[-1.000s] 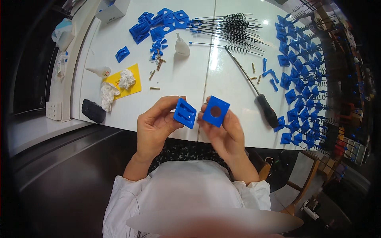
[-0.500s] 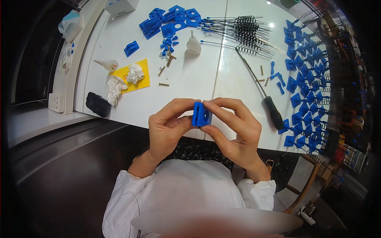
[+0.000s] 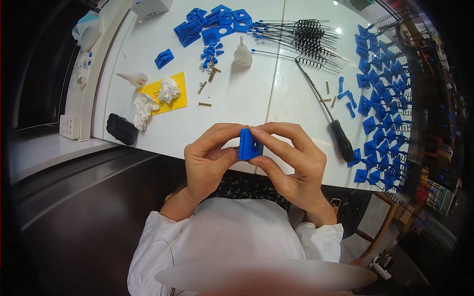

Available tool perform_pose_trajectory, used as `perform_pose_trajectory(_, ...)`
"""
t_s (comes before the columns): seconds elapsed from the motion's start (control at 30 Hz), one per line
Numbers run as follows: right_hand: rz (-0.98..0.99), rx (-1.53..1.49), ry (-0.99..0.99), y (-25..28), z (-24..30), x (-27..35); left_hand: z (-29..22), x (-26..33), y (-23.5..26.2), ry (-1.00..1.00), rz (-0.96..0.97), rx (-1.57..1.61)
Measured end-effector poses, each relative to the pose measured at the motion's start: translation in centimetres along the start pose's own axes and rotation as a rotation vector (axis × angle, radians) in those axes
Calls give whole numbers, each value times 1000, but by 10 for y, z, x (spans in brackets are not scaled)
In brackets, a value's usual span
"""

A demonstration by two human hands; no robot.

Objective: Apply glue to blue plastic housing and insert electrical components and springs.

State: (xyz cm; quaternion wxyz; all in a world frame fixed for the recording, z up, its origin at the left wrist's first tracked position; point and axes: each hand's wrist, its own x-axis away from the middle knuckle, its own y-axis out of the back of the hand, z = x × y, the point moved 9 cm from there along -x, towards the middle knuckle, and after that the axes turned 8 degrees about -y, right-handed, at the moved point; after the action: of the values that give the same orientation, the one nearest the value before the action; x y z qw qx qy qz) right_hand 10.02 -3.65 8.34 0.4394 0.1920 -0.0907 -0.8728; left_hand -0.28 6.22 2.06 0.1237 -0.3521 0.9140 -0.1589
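Blue plastic block (image 3: 250, 144) pinched between left hand (image 3: 210, 160) and right hand (image 3: 291, 160) above table (image 3: 237, 98) edge; halves best kept aligned, squeezed evenly.

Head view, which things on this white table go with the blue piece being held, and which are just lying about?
In hand: blue block, left hand, right hand.
Lying about: screwdriver, springs, loose blue parts, yellow sheet, crumpled tissues, black object.

Blue plastic block (image 3: 250, 144) pinched between both hands (image 3: 256, 160).
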Motion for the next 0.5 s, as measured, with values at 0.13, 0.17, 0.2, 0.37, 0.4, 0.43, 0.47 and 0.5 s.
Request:
perform_pose_trajectory(0.13, 8, -3, 1, 1, -1, -1, 0, -1, -1, -6, 9, -49)
perform_pose_trajectory(0.17, 8, -5, 0, 1, -1, -1, 0, -1, 0, -19, 12, -46)
perform_pose_trajectory(0.2, 8, -5, 0, 0, -1, -1, 0, -1, 0, -32, 14, -43)
perform_pose_trajectory(0.37, 4, -12, 3, -1, -2, 0, 0, 0, 3, -61, 25, -71)
perform_pose_trajectory(0.4, 4, -12, 3, -1, -2, 0, -1, 0, 3, -79, 36, -84)
perform_pose_trajectory(0.43, 7, -15, 4, -2, -2, -1, -1, 1, 2, -78, 35, -84)
perform_pose_trajectory(0.47, 10, -19, 5, -2, -2, -1, -1, 1, 3, -75, 20, -78)
perform_pose_trajectory(0.5, 11, -19, 4, -2, -2, -1, -1, 2, 5, -72, 4, -71)
